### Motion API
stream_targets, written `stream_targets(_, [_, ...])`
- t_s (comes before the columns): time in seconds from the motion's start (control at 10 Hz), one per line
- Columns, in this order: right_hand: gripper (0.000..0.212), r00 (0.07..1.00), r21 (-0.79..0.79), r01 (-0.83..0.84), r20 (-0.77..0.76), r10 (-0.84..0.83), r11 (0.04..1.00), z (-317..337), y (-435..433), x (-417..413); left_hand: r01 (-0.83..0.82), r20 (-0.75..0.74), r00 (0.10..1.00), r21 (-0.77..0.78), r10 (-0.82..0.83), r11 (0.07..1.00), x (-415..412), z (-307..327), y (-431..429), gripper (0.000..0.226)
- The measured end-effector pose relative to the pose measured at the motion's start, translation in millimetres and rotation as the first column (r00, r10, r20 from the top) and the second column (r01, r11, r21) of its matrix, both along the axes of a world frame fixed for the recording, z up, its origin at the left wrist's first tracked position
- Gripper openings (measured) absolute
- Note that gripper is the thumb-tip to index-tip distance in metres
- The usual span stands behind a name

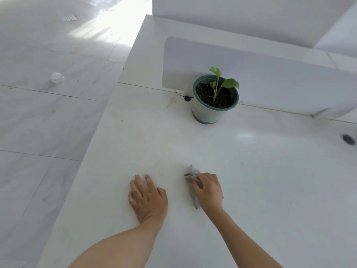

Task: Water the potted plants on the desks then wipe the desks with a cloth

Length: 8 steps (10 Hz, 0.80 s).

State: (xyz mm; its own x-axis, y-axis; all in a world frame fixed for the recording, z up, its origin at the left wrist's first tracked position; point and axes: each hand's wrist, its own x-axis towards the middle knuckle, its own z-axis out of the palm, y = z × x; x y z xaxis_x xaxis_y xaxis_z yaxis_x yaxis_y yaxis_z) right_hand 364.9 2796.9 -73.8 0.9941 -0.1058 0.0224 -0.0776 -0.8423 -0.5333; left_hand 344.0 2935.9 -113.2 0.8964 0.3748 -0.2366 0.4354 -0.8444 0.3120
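Low in the middle of the frame my left hand (147, 196) lies flat on the white desk (270, 190), palm down, fingers spread wide and holding nothing; I judge it is only bracing me. Just to its right, apart from it, my right hand (208, 187) presses down on the cloth (193, 182), fingers curled over it and gripping it against the desk top.

The cloth is a small grey rag, crumpled, with one wrinkled corner poking out beyond my fingertips and a strip showing along the left side of my palm. It looks soft, limp and light, so I expect it to bunch and slide under me. Taking it as a wad beneath the palm, with the fingertips pinning the front edge, should keep it from rolling up.

Further up, right of centre, the potted plant (215, 98) stands upright against the low white divider (270, 80). Its pot is pale with a green rim and a dark band at the foot, the soil dark and glistening, a few green leaves on a thin stem. The stem looks fragile; I would lift the pot by its wall. Left of it a brownish stain (172, 101) marks the desk, not yet wiped.
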Motion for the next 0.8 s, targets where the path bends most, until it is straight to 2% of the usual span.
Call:
stream_targets(0.1, [0.048,0.998,0.107,0.010,0.065,-0.017,0.994,24,23,29,-0.015,0.031,0.999,0.002,0.015,1.000,0,-2,1,0.054])
stream_targets(0.2, [0.030,0.982,0.144,-0.080,0.183,0.053,0.986,40,61,74,-0.044,0.066,0.997,-0.001,0.044,0.999,1,-5,2,0.056])
stream_targets(0.3, [0.023,0.970,0.101,-0.174,0.188,0.153,0.980,41,105,118,-0.059,0.075,0.995,0.013,0.057,0.998,1,-6,2,0.056])
stream_targets(0.4, [0.031,0.918,-0.073,-0.392,0.027,0.395,0.917,26,137,146,-0.060,0.077,0.995,0.028,0.058,0.998,1,-9,2,0.056])
stream_targets(0.5, [0.063,0.788,-0.197,-0.593,-0.341,0.513,0.780,5,143,151,-0.054,0.077,0.996,0.041,0.051,0.998,0,-10,2,0.055])
stream_targets(0.6, [0.069,0.769,-0.209,-0.620,-0.352,0.534,0.756,-6,138,144,-0.051,0.074,0.996,0.047,0.047,0.998,0,-10,2,0.055])
stream_targets(0.8, [0.060,0.795,-0.128,-0.578,-0.311,0.521,0.806,18,114,124,-0.058,0.114,0.992,0.004,0.057,0.998,-1,-12,0,0.057])
